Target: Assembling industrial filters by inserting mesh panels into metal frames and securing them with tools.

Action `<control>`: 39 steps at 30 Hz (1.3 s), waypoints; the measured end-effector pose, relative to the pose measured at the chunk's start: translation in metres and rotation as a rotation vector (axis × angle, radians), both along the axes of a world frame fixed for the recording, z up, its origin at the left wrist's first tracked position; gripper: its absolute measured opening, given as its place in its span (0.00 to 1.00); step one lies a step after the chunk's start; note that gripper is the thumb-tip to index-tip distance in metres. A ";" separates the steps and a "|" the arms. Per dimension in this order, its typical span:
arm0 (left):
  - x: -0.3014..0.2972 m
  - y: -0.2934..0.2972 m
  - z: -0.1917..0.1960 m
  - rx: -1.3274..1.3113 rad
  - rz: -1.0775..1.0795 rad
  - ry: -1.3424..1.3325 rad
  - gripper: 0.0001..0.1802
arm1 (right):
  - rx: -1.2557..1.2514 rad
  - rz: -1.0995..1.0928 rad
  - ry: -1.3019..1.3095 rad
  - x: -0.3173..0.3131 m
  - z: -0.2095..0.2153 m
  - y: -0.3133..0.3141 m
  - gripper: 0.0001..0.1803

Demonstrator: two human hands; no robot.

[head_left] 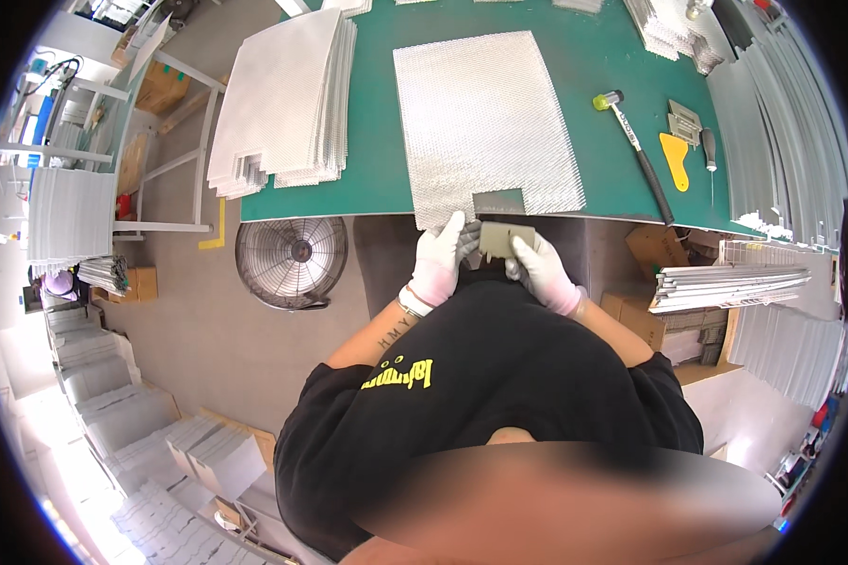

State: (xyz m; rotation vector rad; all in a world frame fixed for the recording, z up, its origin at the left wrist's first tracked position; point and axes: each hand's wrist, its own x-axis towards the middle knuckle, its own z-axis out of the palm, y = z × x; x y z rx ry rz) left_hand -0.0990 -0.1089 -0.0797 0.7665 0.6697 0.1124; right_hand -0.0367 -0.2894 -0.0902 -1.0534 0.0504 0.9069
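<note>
A silvery mesh sheet (485,113) with a rectangular notch in its near edge lies on the green table, its near end reaching over the table edge. My left hand (438,256), in a white glove, is closed at the sheet's near left corner, thumb on top. My right hand (543,275), also gloved, pinches a small rectangular olive-grey plate (505,239) just below the notch. Short prongs show on the plate's lower left edge. The plate's left end is close to my left fingers; whether they touch it I cannot tell.
Stacked mesh sheets (278,94) sit to the left on the green table (372,179). At right lie a hammer (639,151), a yellow scraper (675,160), metal plates (684,122) and a screwdriver (709,151). A round fan (292,264) stands on the floor, cardboard boxes (658,250) at right.
</note>
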 end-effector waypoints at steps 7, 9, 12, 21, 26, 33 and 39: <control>-0.013 -0.016 -0.005 0.008 0.035 -0.045 0.19 | -0.081 0.025 -0.151 0.011 -0.001 0.002 0.14; -0.016 -0.016 -0.008 0.020 0.003 -0.061 0.18 | -0.144 0.009 -0.179 0.012 0.007 0.002 0.12; -0.015 -0.018 -0.004 -0.089 0.013 -0.169 0.17 | -0.135 0.052 -0.129 0.016 0.009 0.000 0.12; -0.016 -0.015 -0.003 -0.007 -0.046 -0.150 0.19 | -0.224 0.053 -0.331 0.015 0.006 -0.001 0.14; -0.014 -0.024 0.001 0.039 -0.063 -0.048 0.21 | -0.236 0.099 -0.203 0.022 0.005 -0.004 0.15; -0.009 -0.021 -0.020 0.016 -0.306 0.006 0.20 | -0.287 -0.292 -0.270 0.003 0.006 0.004 0.15; -0.014 -0.015 -0.024 0.094 -0.318 -0.058 0.22 | -0.288 -0.361 -0.218 0.005 0.004 -0.002 0.15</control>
